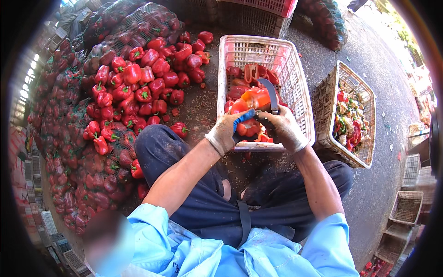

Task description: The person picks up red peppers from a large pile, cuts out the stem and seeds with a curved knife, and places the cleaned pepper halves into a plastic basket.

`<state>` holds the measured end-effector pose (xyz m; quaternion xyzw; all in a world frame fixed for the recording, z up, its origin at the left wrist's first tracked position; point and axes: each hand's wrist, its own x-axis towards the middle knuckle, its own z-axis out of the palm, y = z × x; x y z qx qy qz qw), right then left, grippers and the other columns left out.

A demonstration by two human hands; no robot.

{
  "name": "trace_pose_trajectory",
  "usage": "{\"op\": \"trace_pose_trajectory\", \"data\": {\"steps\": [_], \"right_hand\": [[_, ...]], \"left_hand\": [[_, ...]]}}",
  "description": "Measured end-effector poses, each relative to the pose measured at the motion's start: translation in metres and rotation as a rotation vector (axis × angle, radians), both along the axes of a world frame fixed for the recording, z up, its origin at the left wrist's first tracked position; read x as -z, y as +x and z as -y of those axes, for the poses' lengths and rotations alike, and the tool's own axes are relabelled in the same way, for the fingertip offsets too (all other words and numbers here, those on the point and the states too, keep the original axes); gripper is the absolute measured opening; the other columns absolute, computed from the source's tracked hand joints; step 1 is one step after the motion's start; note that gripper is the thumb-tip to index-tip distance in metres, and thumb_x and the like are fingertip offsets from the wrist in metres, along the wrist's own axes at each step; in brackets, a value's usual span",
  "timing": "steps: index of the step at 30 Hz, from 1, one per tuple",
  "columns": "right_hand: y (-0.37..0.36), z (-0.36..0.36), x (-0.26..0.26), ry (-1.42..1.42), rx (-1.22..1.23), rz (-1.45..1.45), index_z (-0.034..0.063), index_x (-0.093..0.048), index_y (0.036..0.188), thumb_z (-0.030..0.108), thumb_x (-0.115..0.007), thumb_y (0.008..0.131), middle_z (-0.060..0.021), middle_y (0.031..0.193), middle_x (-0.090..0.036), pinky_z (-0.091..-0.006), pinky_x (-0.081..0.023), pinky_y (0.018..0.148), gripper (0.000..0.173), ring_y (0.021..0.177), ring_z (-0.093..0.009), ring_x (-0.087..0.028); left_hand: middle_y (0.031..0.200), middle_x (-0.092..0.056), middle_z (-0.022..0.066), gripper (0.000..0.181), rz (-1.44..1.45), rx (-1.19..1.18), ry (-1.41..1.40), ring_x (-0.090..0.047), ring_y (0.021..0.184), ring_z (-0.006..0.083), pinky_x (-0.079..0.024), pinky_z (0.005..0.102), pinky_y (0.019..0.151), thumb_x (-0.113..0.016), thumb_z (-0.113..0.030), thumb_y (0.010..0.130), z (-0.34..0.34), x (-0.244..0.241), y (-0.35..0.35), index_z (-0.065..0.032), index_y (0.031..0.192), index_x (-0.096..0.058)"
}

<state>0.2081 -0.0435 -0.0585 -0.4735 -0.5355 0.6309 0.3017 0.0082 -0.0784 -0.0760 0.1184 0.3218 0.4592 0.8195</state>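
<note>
Both my hands wear soiled work gloves and meet over the near end of a white plastic crate (308,121). My left hand (225,130), its glove blue at the thumb, grips an opened red bell pepper (256,98) with pale flesh showing. In my right hand (285,126) is a curved-blade knife (270,90), its blade pointing away from me beside the pepper. The handle is mostly hidden by the fingers. Cut red pepper pieces (238,91) lie in the crate below, partly covered by my hands.
Loose whole red bell peppers (133,74) are heaped on the left, among full mesh sacks (93,187). At right, a tilted crate (325,114) holds pepper cores and scraps (351,117). Stacked crates (256,19) stand beyond. My bent knees (159,149) flank the near side.
</note>
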Motion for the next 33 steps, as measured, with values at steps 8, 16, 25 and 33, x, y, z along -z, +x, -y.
{"op": "trace_pose_trajectory", "data": {"steps": [8, 16, 25, 33], "right_hand": [[0.003, 0.0, -0.011, -0.04, -0.052, -0.044, 0.0068, -0.073, 0.097, 0.029, -0.073, 0.098, 0.0061, 0.071, -0.057, -0.022, -0.036, 0.052, 0.022, 0.058, -0.002, -0.048], [0.003, 0.003, 0.004, -0.255, 0.113, -0.189, 0.0114, -0.065, 0.09, 0.033, -0.067, 0.104, 0.0044, 0.065, -0.053, -0.0226, -0.036, 0.039, 0.026, 0.047, -0.006, -0.049], [0.014, 0.017, -0.013, -0.189, 0.203, -0.106, 0.0054, -0.07, 0.103, 0.032, -0.068, 0.102, 0.0024, 0.071, -0.061, -0.0225, -0.042, 0.048, 0.026, 0.055, -0.005, -0.053], [0.142, 0.016, -0.062, 0.594, 0.348, 0.249, 0.005, -0.072, 0.118, 0.024, -0.069, 0.1, 0.0006, 0.078, -0.066, -0.0222, -0.043, 0.05, 0.026, 0.057, -0.004, -0.054]], "left_hand": [[0.083, -0.072, 0.0098, 0.023, 0.122, 0.035, 0.082, -0.076, 0.079, 0.0218, -0.067, 0.0377, 0.078, -0.067, -0.016, 0.103, -0.005, 0.042, -0.015, 0.0025, 0.117, -0.069], [0.068, -0.064, 0.0047, 0.017, -0.15, -0.095, -0.025, -0.068, 0.062, 0.0167, -0.061, 0.0311, 0.065, -0.068, -0.011, 0.099, 0.006, -0.01, 0.005, 0.002, 0.109, -0.074], [0.08, -0.07, 0.0082, 0.018, -0.07, -0.074, -0.018, -0.075, 0.075, 0.0225, -0.065, 0.0404, 0.072, -0.062, -0.012, 0.101, -0.001, 0.016, 0.002, -0.0006, 0.112, -0.07], [0.09, -0.073, 0.0137, 0.018, -0.156, -0.087, -0.088, -0.074, 0.078, 0.0301, -0.064, 0.0499, 0.075, -0.063, -0.019, 0.101, -0.007, 0.036, -0.014, -0.0044, 0.11, -0.067]]}}
